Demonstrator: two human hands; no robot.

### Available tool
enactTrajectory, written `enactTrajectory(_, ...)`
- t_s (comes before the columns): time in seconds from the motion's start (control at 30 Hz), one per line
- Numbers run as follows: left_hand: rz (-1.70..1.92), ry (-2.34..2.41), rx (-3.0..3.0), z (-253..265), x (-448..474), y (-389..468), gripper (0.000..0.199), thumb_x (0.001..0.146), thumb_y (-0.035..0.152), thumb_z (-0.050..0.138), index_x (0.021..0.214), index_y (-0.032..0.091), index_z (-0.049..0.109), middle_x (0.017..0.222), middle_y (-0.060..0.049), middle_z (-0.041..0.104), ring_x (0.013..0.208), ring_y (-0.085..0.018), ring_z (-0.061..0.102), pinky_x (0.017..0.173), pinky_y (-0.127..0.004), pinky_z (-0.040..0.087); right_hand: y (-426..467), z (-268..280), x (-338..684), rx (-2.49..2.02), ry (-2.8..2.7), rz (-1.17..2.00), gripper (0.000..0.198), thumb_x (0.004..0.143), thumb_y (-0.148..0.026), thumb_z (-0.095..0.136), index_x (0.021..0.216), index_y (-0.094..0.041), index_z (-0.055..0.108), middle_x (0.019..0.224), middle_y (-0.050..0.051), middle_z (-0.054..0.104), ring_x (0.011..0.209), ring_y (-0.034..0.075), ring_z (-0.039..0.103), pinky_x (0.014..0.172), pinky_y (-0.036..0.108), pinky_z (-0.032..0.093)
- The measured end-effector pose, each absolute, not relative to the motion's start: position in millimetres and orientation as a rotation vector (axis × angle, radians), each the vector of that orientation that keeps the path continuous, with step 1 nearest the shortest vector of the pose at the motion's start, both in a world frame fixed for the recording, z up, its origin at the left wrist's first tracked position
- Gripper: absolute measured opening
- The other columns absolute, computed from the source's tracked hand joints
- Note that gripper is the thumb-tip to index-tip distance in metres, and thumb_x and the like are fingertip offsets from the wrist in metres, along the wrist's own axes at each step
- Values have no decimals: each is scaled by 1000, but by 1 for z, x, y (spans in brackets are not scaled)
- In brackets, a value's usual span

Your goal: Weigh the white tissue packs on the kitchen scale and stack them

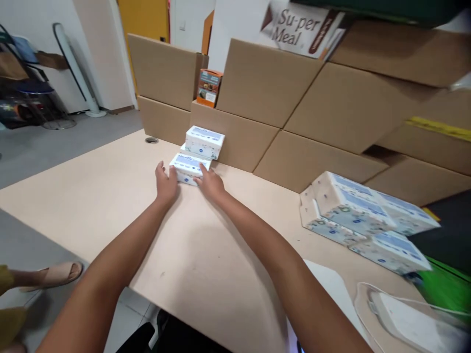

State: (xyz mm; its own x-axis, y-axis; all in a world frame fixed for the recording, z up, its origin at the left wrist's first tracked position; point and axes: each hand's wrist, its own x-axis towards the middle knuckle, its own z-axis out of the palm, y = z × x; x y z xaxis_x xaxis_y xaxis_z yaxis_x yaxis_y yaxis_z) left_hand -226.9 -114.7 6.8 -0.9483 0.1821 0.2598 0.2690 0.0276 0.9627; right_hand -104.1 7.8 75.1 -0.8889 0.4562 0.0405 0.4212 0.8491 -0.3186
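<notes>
A white and blue tissue pack (189, 171) sits on the table, held between my two hands. My left hand (167, 184) presses its left end with the thumb, the other fingers raised at the side. At the right end, my right hand (211, 184) has fingers on the top and front edge of the same pack. Right behind it, a second tissue pack (204, 143) rests on another one, of which only a sliver shows. Further right stands a stack of several similar tissue packs (353, 206).
Large cardboard boxes (235, 132) line the table's back edge, with a small orange box (209, 88) on them. A white device (408, 318) with a cable and a green bag (447, 284) lie at right. Another person's sandalled foot (61, 274) shows at lower left.
</notes>
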Motion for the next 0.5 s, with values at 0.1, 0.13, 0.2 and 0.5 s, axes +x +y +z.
enactTrajectory(0.1, -2042, -2231, -509, -3, -226, -114, 68, 102, 56, 60, 156, 18, 45, 169, -26, 42, 159, -38, 45, 133, -52, 35, 7, 78, -119, -734, -2927, 402, 70, 111, -43, 55, 173, -18, 32, 158, 27, 58, 134, 36, 67, 109, 44, 53)
enactTrajectory(0.13, -2027, -2239, -535, -4, -225, -114, 65, 102, 53, 62, 155, 17, 48, 167, -26, 46, 158, -38, 45, 133, -52, 35, 7, 79, -121, -741, -2932, 384, 70, 112, -44, 54, 172, -17, 32, 156, 27, 60, 134, 37, 67, 108, 44, 53)
enactTrajectory(0.2, -2007, -2251, -586, -6, -223, -114, 59, 102, 47, 61, 153, 19, 51, 164, -23, 51, 157, -37, 46, 134, -53, 35, 8, 80, -123, -754, -2944, 353, 69, 112, -47, 53, 172, -17, 34, 149, 26, 65, 131, 37, 69, 106, 45, 54)
enactTrajectory(0.5, -1961, -2317, -728, -3, -225, -117, 73, 95, 43, 73, 159, 21, 48, 172, -19, 45, 165, -37, 36, 139, -51, 24, 4, 88, -126, -815, -2955, 296, 70, 110, -46, 57, 169, -16, 36, 140, 28, 72, 128, 39, 71, 103, 48, 55)
